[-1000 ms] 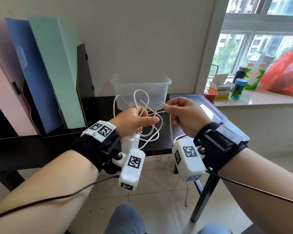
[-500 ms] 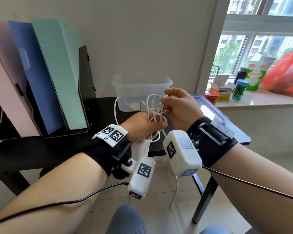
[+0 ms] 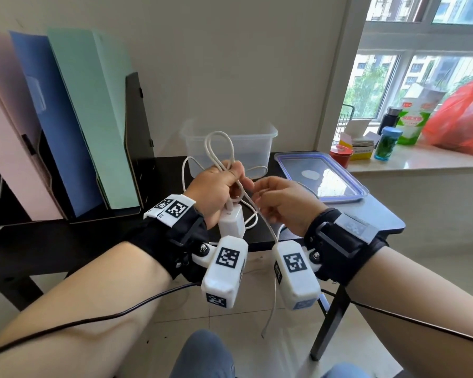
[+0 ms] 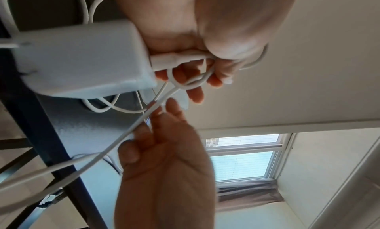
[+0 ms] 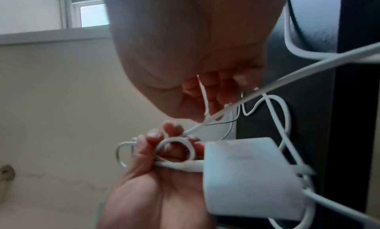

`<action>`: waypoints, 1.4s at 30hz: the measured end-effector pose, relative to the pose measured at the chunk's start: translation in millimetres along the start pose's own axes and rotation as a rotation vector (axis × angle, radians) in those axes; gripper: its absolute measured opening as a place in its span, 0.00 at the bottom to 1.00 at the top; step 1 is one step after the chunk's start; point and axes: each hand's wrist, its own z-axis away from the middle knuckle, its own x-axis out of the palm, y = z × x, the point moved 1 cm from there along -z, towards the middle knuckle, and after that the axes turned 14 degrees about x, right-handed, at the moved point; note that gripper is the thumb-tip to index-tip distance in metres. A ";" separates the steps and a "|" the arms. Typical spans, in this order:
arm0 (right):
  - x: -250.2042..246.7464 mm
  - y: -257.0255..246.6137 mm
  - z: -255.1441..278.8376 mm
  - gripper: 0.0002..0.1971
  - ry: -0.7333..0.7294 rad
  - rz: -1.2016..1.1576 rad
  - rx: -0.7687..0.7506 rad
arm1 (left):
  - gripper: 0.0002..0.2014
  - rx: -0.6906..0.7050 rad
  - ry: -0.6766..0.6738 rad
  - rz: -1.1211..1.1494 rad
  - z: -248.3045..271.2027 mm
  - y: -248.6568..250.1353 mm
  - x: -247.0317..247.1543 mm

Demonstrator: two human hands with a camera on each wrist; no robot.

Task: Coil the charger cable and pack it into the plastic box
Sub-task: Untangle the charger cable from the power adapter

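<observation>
The white charger cable [image 3: 219, 148] stands in loops above my left hand [image 3: 230, 184], which grips the bundle near the plug. The white adapter [image 3: 231, 221] hangs just below that fist, large in the left wrist view [image 4: 82, 60] and the right wrist view [image 5: 246, 175]. My right hand [image 3: 262, 196] is right beside the left, fingers curled loosely round one cable strand that runs down past the wrist camera. The free end [image 3: 269, 315] dangles below the table edge. The clear plastic box [image 3: 257, 144] stands open behind the hands.
The box's blue-rimmed lid [image 3: 339, 170] lies flat on the black table [image 3: 374, 216] to the right. Coloured file folders [image 3: 88, 118] stand in a black rack at the left. Bottles, a tin and a red bag [image 3: 462, 118] sit on the windowsill.
My right hand has come down from above the left fist to its right side, along the strand. The loops now stand taller above the left hand, and the adapter hangs in plain view.
</observation>
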 end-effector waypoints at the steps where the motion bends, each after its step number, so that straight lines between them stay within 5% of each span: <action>1: -0.1 3.1 -0.7 0.08 0.020 0.094 0.026 | 0.15 0.007 0.030 0.024 -1.4 1.2 -1.1; 6: -3.2 14.4 -0.9 0.06 0.056 0.427 0.168 | 0.18 0.082 0.149 -0.039 -5.1 3.1 -8.0; 11: -6.5 17.5 2.7 0.06 0.056 0.492 0.253 | 0.17 0.065 0.276 0.114 -8.7 7.4 -15.9; 17: -8.6 23.0 2.4 0.06 0.081 0.373 0.184 | 0.15 0.110 0.329 -0.100 -15.4 5.6 -28.8; 26: -13.6 6.2 4.3 0.03 0.148 0.001 -0.145 | 0.12 -0.029 0.111 -0.473 -13.2 0.8 -36.7; 31: -6.8 -14.2 10.2 0.05 0.175 -0.084 -0.290 | 0.36 -0.091 -0.125 -0.442 -4.5 8.9 -23.8; 35: -2.1 -27.6 13.0 0.06 0.199 -0.102 -0.349 | 0.21 -0.096 -0.251 -0.400 1.9 8.2 -14.8; 42: 5.1 -30.9 8.7 0.10 0.210 -0.113 -0.344 | 0.04 -0.121 -0.237 -0.491 5.4 1.6 -6.6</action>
